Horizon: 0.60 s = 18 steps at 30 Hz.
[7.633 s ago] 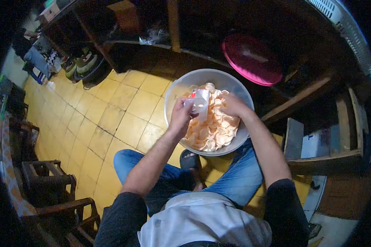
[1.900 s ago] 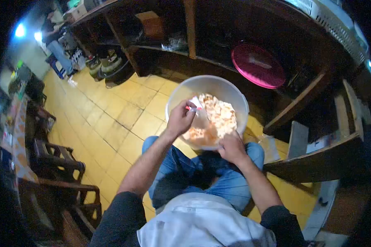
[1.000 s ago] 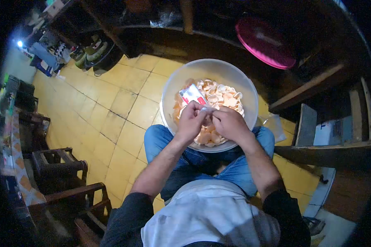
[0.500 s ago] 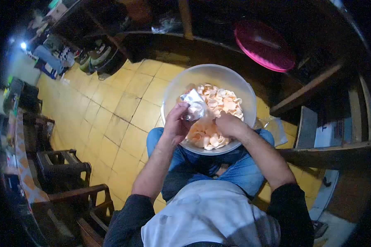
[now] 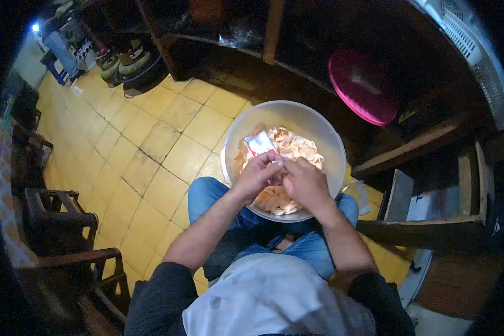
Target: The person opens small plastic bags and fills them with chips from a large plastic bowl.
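A large translucent plastic tub (image 5: 331,143) rests in front of my crossed legs, holding many pale orange, chip-like crackers (image 5: 299,147). My left hand (image 5: 256,176) is closed on a small clear plastic packet (image 5: 260,143) with a shiny white and red label, which hangs over the crackers. Fingertips of my right hand (image 5: 309,183) meet those of the left above the tub. They are pinched together at the near end of the packet, though the fingers partly hide the plastic there.
Yellow tiles (image 5: 151,137) cover the floor. A pink round lid or tray (image 5: 364,87) leans by the dark wooden shelving (image 5: 414,143) at right. Wooden chairs (image 5: 67,218) stand at left, with green gas cylinders (image 5: 131,59) at the far left. A clear bag (image 5: 359,196) lies beside my right knee.
My right hand has come up from the crackers and met my left hand at the packet. The packet has turned, showing its red edge. The camera view has shifted slightly.
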Each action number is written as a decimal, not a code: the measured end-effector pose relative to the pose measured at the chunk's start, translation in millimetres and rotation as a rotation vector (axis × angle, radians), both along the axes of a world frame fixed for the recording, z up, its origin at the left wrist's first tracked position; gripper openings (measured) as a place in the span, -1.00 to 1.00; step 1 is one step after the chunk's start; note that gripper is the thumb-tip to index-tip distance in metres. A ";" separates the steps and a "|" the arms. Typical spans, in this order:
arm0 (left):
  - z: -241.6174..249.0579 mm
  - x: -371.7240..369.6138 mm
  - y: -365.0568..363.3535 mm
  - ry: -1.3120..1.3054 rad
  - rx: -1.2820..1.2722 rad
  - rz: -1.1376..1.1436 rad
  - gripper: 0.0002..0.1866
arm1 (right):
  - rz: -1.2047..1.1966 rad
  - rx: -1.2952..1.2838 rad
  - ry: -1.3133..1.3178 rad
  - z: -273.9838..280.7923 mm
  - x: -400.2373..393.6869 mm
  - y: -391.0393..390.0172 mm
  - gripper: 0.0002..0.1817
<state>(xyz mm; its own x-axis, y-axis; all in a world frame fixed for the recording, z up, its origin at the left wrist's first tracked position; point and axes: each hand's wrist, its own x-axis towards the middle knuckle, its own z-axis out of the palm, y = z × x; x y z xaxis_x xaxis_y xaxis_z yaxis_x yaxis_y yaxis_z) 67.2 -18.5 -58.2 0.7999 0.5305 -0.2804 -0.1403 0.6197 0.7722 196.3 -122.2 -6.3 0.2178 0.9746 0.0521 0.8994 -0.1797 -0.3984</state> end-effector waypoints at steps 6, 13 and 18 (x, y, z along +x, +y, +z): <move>-10.7 -0.6 3.9 -0.008 0.090 0.022 -0.74 | -0.030 0.160 0.360 -9.3 -5.7 3.3 -0.49; -19.7 -0.7 4.8 -0.029 0.189 -0.069 -0.70 | -0.040 0.215 0.328 -18.3 -6.2 9.7 -0.70; -26.2 0.7 5.6 -0.076 0.125 0.086 -0.68 | -0.081 0.337 0.534 -5.3 1.4 15.9 -0.78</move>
